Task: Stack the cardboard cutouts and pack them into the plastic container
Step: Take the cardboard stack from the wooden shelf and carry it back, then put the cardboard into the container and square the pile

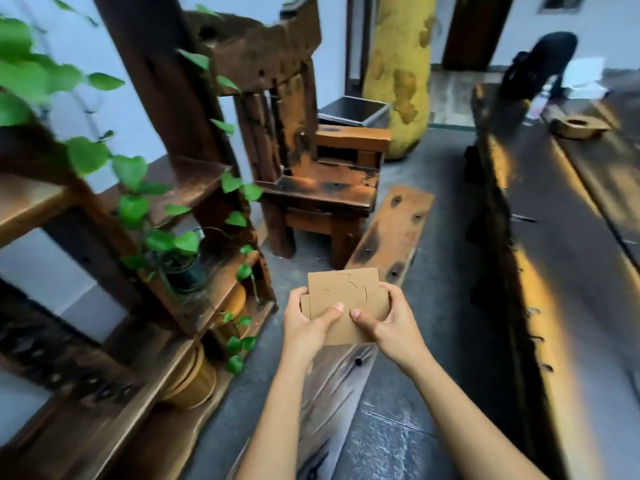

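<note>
A small stack of brown cardboard cutouts [346, 296] is held in front of me above the floor, its top sheet showing curved cut lines. My left hand [308, 323] grips the stack's left edge with the thumb pressed on top. My right hand [391, 323] grips the right edge, thumb also on the face. The lower sheets stick out slightly at the left. No plastic container is visible in this view.
A rough wooden chair [311, 161] stands ahead, with a loose plank [391, 233] on the grey floor beside it. A wooden shelf with trailing green plants [145, 220] and pots fills the left. A long dark wooden table [571, 220] runs along the right.
</note>
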